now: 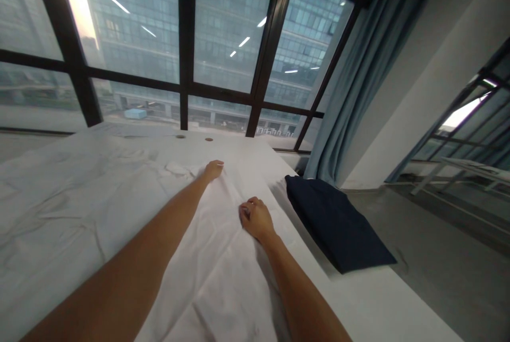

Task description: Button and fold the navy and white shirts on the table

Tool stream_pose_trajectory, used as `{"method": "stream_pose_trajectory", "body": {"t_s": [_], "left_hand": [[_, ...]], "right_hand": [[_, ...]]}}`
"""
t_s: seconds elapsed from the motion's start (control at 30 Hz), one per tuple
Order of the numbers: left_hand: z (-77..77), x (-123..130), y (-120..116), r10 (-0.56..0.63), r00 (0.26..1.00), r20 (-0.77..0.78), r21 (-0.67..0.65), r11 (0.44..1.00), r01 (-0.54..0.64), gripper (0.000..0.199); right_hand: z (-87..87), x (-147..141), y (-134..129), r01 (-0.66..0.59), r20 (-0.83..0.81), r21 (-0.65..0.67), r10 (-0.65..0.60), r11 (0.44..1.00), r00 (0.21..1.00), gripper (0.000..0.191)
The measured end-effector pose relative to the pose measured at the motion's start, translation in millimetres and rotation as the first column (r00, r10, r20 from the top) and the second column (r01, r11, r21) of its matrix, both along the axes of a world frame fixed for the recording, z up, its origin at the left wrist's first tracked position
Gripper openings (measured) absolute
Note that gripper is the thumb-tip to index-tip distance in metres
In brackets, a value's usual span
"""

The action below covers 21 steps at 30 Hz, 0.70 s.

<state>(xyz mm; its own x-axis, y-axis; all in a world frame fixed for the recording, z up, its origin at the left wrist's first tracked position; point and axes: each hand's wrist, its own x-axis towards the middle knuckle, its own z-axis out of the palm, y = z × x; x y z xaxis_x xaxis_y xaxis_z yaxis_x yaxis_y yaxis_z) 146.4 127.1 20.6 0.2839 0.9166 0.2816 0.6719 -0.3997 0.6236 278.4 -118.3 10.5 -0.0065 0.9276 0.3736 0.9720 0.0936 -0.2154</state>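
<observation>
A white cloth (215, 262), creased in places, lies spread over the white table in front of me. Its exact kind cannot be made out. With the arm stretched far forward, my left hand (214, 170) is closed on the cloth's far part. Nearer and to the right, my right hand (258, 220) has its fingers curled in on the cloth close to its right edge. Between the two hands the fabric runs in a light fold. More rumpled white fabric (51, 214) covers the left of the table.
A folded navy cloth (338, 225) rests at the right edge of the white table (370, 299). Two round holes (209, 139) show near the table's far side. Beyond stand dark-framed windows, a blue curtain (354, 87) and a pale pillar (418, 82). Another table (474, 167) stands far right.
</observation>
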Motion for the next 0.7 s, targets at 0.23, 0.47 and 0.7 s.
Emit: {"method": "stream_pose_trajectory", "body": {"t_s": [0.23, 0.47, 0.7], "left_hand": [[5.2, -41.1, -91.3, -0.207, 0.891, -0.404, 0.092, 0.96, 0.265, 0.051], [-8.1, -179.5, -190.4, -0.207, 0.779, -0.592, 0.031, 0.96, 0.279, 0.066], [-19.7, -297.1, -168.4, 0.071, 0.779, -0.623, 0.067, 0.997, -0.037, 0.062]], "right_hand": [[4.8, -4.8, -5.0, -0.09, 0.084, -0.046, 0.094, 0.995, 0.992, 0.043], [1.8, -7.4, -4.7, -0.118, 0.112, -0.272, 0.153, 0.955, 0.982, 0.063], [-1.7, -16.3, -6.4, -0.062, 0.148, -0.36, 0.123, 0.931, 0.981, 0.069]]}}
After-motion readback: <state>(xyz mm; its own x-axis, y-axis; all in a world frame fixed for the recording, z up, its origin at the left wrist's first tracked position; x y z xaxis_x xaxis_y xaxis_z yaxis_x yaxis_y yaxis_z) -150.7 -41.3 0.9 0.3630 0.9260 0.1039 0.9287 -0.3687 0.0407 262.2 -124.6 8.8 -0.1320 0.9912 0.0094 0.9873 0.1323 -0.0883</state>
